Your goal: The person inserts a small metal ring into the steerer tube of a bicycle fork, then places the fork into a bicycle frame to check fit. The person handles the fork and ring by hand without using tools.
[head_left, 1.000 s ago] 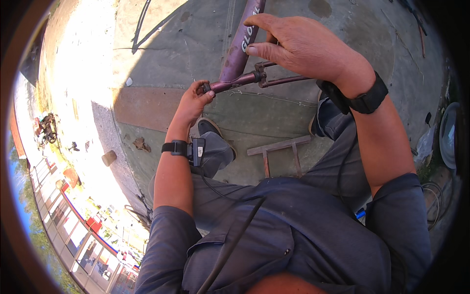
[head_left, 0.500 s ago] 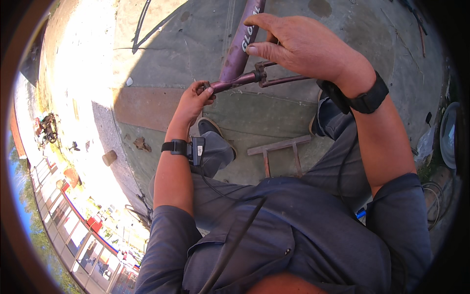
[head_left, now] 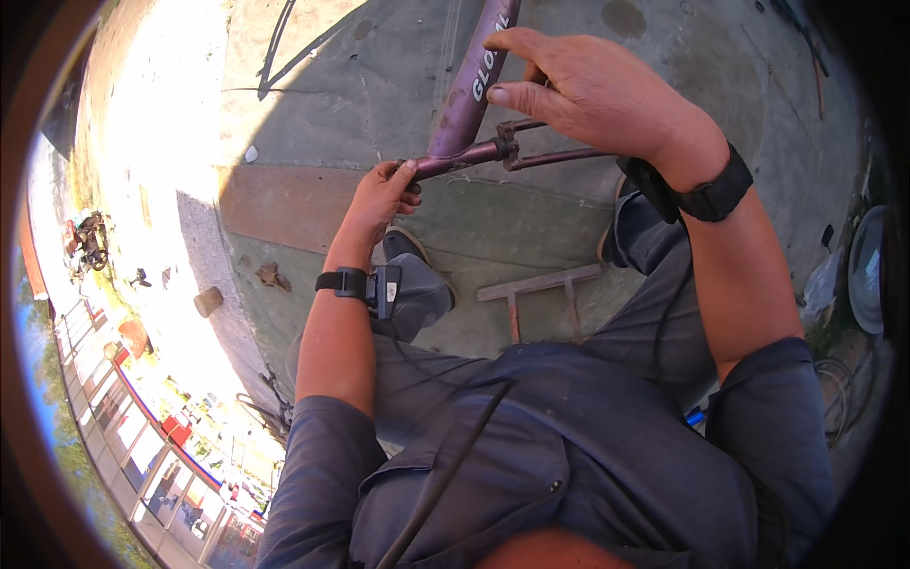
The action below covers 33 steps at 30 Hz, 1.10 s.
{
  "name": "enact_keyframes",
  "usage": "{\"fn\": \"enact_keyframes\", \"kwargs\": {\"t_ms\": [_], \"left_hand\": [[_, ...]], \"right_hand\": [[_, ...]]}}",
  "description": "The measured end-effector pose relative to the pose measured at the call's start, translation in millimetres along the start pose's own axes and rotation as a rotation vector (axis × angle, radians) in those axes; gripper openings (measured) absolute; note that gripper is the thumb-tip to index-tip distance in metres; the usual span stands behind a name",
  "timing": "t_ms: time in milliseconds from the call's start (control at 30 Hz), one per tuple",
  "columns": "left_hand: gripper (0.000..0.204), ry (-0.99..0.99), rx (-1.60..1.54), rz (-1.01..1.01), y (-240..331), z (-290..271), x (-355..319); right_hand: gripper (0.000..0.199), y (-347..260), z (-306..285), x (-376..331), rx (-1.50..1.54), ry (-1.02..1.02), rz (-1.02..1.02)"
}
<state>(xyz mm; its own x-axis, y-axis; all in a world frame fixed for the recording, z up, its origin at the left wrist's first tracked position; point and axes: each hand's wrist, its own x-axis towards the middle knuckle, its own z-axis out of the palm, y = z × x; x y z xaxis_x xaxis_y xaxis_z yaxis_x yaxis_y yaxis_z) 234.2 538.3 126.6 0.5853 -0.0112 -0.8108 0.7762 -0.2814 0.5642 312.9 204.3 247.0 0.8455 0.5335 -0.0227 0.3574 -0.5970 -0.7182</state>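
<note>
Head view, looking down past the person's grey shirt to a concrete floor (head_left: 588,123), half in shade, bright sun at the left.

Purple metal bicycle frame tube with white lettering (head_left: 471,90) runs from the far edge of the picture down toward the middle, slanting leftward as it comes nearer; at its near end it joins a thinner dark purple metal tube with a clamp fitting (head_left: 474,154) that lies roughly crosswise, left to right.

Left hand (head_left: 379,197): curled around the left end of the thin tube, fingers wrapped, thumb up against the metal; holding it. A black wrist strap with a small dark box (head_left: 365,284) sits on the left forearm.

Right hand (head_left: 592,90): placed over the junction of the two tubes, palm down; thumb tip beside the lettered tube, fingers bent over the far side; narrow curl, touching the frame; whether it fully clamps the tube, cannot tell. A black wrist strap (head_left: 706,194) sits on this wrist.

Below the tubes, near the person: a grey shoe (head_left: 417,275) on the floor just right of the left wrist; a rusty flat metal bracket with two short legs (head_left: 540,294) lies on the concrete between the knees, apart from both hands.

Far right edge: a round pale dish-shaped object (head_left: 867,270), partly cut off.
</note>
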Motion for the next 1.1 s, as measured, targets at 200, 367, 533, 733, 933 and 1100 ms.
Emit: {"fn": "enact_keyframes", "kwargs": {"t_ms": [200,367,533,733,933,1100], "left_hand": [[0.036,0.172,-0.021,0.071,6.5,8.9,-6.1],[0.030,0.286,-0.102,0.151,27.6,4.9,-15.5],[0.028,0.391,-0.082,0.310,52.9,3.2,-27.3],[0.038,0.444,-0.127,0.435,96.1,0.2,-42.9],[0.041,0.454,-0.105,0.489,118.1,5.6,-54.0],[0.046,0.469,-0.078,0.517,119.5,3.9,-55.8]], "right_hand": [[0.053,6.6,-2.4,-0.9,-0.011,0.048,-0.018],[0.052,7.2,-12.2,-2.5,0.038,0.023,0.044],[0.053,10.1,-19.8,-6.0,-0.023,0.059,0.047],[0.068,36.1,-10.7,-7.3,-0.021,-0.008,0.115],[0.097,75.6,34.9,-9.8,-0.056,-0.218,0.094],[0.105,86.4,44.3,-0.3,0.007,-0.296,0.192]]}}
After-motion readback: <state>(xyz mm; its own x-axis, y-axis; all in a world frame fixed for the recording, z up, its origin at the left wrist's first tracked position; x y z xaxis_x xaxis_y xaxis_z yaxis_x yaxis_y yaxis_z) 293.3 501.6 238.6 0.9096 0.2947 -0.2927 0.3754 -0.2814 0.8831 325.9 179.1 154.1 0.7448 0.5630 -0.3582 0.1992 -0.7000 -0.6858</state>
